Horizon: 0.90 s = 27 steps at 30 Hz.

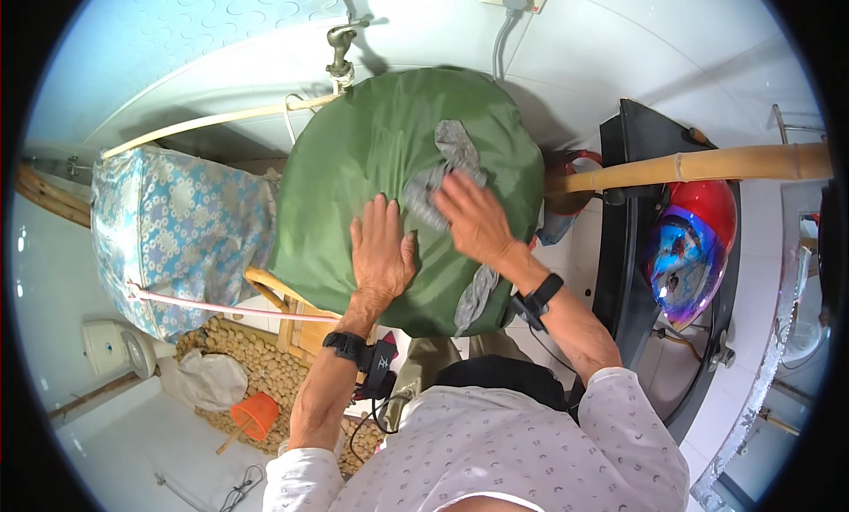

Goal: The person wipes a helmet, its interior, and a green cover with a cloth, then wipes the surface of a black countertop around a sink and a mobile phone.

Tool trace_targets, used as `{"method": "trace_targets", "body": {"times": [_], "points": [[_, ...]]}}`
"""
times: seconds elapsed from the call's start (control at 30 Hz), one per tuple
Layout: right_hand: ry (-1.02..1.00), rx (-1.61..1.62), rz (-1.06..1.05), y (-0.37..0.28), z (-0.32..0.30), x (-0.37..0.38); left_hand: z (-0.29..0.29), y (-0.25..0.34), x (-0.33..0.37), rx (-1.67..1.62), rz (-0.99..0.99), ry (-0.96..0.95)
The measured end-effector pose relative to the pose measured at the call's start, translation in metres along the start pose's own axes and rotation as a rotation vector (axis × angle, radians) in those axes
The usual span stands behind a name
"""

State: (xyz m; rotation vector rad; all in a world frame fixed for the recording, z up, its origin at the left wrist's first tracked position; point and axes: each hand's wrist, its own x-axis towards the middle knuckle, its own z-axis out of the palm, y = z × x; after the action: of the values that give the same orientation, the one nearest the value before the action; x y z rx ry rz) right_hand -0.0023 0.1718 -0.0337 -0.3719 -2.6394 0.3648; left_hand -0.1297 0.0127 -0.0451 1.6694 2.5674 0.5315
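Note:
A glossy green fabric cover (354, 158) is stretched over a large rounded object, whose shape beneath stays hidden. My left hand (382, 251) lies flat on the cover, fingers spread and holding nothing. To its right, my right hand (478, 220) presses a crumpled grey cloth (455, 145) against the cover, slightly blurred. Part of the cloth sticks out beyond the fingers and part is hidden under them. Another wrinkled grey strip (478, 300) lies along the cover's near right edge; whether it belongs to the same cloth, I cannot tell.
A blue floral cover (181, 229) stands at left beside a bamboo chair (292, 331). A bamboo pole (707, 165) reaches in from the right, above a red helmet (707, 211) with a mirrored visor. Behind are a tap (340, 48) and a plugged-in cord (506, 34). An orange scoop (255, 415) lies lower left.

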Motion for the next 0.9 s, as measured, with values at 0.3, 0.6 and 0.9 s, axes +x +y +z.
{"method": "trace_targets", "body": {"times": [0.3, 0.6, 0.9], "points": [[0.344, 0.311, 0.783, 0.155, -0.018, 0.007, -0.004, 0.004, 0.003, 0.023, -0.038, -0.103], [-0.016, 0.214, -0.142, 0.023, -0.006, 0.065, -0.002, 0.003, 0.003, 0.06, -0.018, -0.075], [0.176, -0.017, 0.222, 0.081, 0.021, 0.079, -0.003, 0.003, 0.0, 0.065, -0.059, -0.137]]}}
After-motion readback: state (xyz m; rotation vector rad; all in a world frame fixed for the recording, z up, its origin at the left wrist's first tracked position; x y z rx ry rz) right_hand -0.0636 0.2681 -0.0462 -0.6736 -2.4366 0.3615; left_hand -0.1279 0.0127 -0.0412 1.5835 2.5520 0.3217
